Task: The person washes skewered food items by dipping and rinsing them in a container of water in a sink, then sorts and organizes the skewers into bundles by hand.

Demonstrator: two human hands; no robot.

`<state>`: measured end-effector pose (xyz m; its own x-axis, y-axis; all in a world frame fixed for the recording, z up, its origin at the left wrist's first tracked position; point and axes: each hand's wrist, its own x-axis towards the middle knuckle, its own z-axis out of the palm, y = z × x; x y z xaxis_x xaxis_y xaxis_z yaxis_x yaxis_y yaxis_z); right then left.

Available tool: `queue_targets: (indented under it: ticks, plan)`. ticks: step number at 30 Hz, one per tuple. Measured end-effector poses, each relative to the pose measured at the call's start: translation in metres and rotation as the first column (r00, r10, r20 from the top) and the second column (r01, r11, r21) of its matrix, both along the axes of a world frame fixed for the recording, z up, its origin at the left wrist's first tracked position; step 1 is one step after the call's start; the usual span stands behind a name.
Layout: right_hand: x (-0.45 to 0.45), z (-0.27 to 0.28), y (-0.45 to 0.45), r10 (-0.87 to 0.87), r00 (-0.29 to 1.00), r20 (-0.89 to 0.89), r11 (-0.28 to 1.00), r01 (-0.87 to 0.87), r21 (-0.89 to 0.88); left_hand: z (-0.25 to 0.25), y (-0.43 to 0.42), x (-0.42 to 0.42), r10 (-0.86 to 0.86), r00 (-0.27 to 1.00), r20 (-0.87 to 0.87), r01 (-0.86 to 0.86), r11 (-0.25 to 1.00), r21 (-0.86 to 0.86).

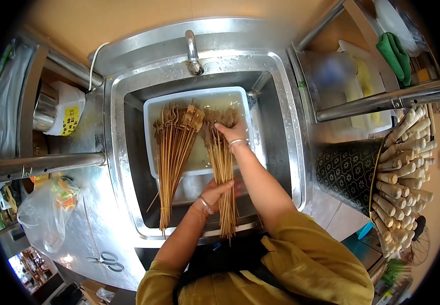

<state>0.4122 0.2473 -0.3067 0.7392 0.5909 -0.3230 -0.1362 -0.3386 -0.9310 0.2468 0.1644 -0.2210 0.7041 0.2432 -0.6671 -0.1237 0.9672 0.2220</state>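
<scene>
The left hand point(214, 194) closes its fingers round the bare sticks of the right bundle of skewers point(223, 165), just past the near rim of the tub; its thumb lies across the top of the sticks. The right hand point(231, 133) grips the same bundle at its far end, thumb over the brownish food pieces, its other fingers mostly hidden; the bundle's food end is over the water in the pale tub point(151, 94), and its bare ends reach over the near edge of the sink point(118, 127).

The left bundle of skewers point(175, 147) lies beside it, apart from both hands; its food end is in the tub, and its sticks cross the near rim and fan together towards the near left corner of the sink.

The faucet point(192, 50) stands at the sink's far edge; on the counter point(95, 218) to the left lie scissors point(109, 261) near its near edge, and a clear plastic bag point(47, 218) farther left.
</scene>
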Motion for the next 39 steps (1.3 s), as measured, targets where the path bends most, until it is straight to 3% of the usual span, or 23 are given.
queue_targets:
  ticks: [1, 2, 4, 6, 8, 9, 10, 12, 14, 16, 17, 21, 22, 24, 26, 27, 29, 30, 32, 33, 36, 37, 39]
  plan:
    - [0.000, 0.003, 0.002, 0.071, 0.965, 0.254, 0.990, -0.038, -0.133, -0.002, 0.000, 0.002, -0.028, 0.999, -0.017, 0.029, 0.999, 0.022]
    - [0.006, 0.000, 0.002, 0.070, 0.965, 0.251, 0.991, -0.038, -0.131, -0.002, -0.001, 0.001, -0.029, 0.999, -0.020, 0.029, 0.999, 0.024]
    - [0.021, -0.003, 0.007, 0.044, 0.994, -0.100, 0.980, -0.063, -0.188, 0.000, 0.001, 0.001, -0.069, 0.994, -0.087, 0.079, 0.990, 0.119]
    - [0.023, 0.013, -0.004, 0.083, 0.991, -0.102, 0.980, -0.100, -0.175, -0.008, -0.003, -0.002, -0.075, 0.989, -0.126, 0.094, 0.983, 0.155]
    - [0.013, 0.034, -0.014, 0.230, 0.914, 0.333, 0.943, -0.126, -0.307, -0.009, -0.006, 0.000, -0.113, 0.937, -0.331, 0.225, 0.920, 0.322]
    - [0.012, 0.033, -0.017, 0.245, 0.919, 0.310, 0.969, -0.227, -0.094, -0.007, -0.007, 0.003, -0.148, 0.914, -0.378, 0.293, 0.886, 0.360]
    - [0.002, 0.041, -0.016, 0.251, 0.916, 0.312, 0.968, -0.233, -0.095, -0.013, -0.010, 0.005, -0.143, 0.916, -0.376, 0.286, 0.888, 0.360]
    - [-0.022, 0.052, -0.010, 0.460, 0.539, 0.705, 0.870, -0.115, -0.480, -0.025, -0.015, 0.009, 0.038, 0.865, -0.500, 0.456, 0.355, 0.816]
    - [-0.016, 0.048, -0.002, 0.464, 0.595, 0.657, 0.858, -0.117, -0.500, -0.026, -0.017, 0.008, -0.010, 0.812, -0.583, 0.544, 0.372, 0.752]
    - [0.002, 0.043, -0.002, 0.288, 0.901, 0.324, 0.934, -0.190, -0.302, -0.016, -0.015, 0.006, 0.006, 0.948, -0.318, 0.205, 0.753, 0.625]
    - [0.005, 0.051, -0.009, 0.157, 0.983, 0.098, 0.965, -0.131, -0.229, -0.008, -0.014, 0.005, 0.062, 0.954, -0.292, 0.057, 0.922, 0.382]
    - [0.010, 0.026, -0.020, -0.110, 0.979, -0.173, 0.994, 0.110, -0.012, -0.006, -0.011, 0.002, 0.106, 0.976, -0.190, -0.071, 0.980, 0.184]
    - [0.003, 0.028, -0.017, -0.107, 0.979, -0.174, 0.994, 0.107, -0.011, -0.009, -0.011, 0.003, 0.109, 0.976, -0.191, -0.073, 0.980, 0.185]
    - [-0.009, 0.029, -0.011, 0.066, 0.969, 0.236, 0.998, -0.067, -0.004, -0.015, -0.012, 0.005, 0.104, 0.967, -0.232, -0.025, 0.948, 0.318]
    - [-0.003, 0.006, -0.008, 0.143, 0.951, 0.275, 0.990, -0.139, -0.034, -0.008, -0.012, 0.006, 0.104, 0.962, -0.253, -0.002, 0.928, 0.372]
    - [0.002, 0.014, -0.007, 0.035, 0.999, -0.005, 0.995, -0.035, -0.096, -0.006, -0.011, 0.007, 0.080, 0.958, -0.274, 0.016, 0.943, 0.332]
    - [0.023, -0.025, -0.008, -0.101, 0.848, -0.520, 0.994, 0.063, -0.090, -0.005, -0.010, 0.008, 0.049, 0.945, -0.322, 0.032, 0.970, 0.242]
    - [0.021, -0.023, -0.009, -0.102, 0.849, -0.518, 0.994, 0.064, -0.090, -0.006, -0.008, 0.006, 0.048, 0.946, -0.320, 0.032, 0.970, 0.242]
    - [0.017, -0.018, -0.016, -0.112, 0.888, -0.446, 0.993, 0.117, -0.016, -0.008, -0.004, 0.001, -0.079, 0.995, -0.061, 0.075, 0.995, -0.059]
    - [0.009, 0.021, -0.023, 0.001, 0.917, -0.399, 1.000, 0.010, 0.024, -0.010, -0.004, 0.000, -0.078, 0.995, -0.056, 0.075, 0.995, -0.063]
    - [0.001, 0.045, -0.032, 0.104, 0.993, 0.058, 0.989, -0.097, -0.113, -0.020, -0.002, -0.001, -0.046, 0.999, 0.013, 0.047, 0.995, -0.083]
    - [0.004, 0.045, -0.030, 0.106, 0.993, 0.058, 0.989, -0.099, -0.113, -0.026, -0.001, -0.002, -0.030, 0.995, 0.092, 0.040, 0.992, -0.119]
    - [0.012, 0.048, -0.024, 0.221, 0.864, 0.452, 0.973, -0.160, -0.169, -0.026, -0.004, -0.001, -0.034, 0.999, 0.025, 0.036, 0.996, -0.086]
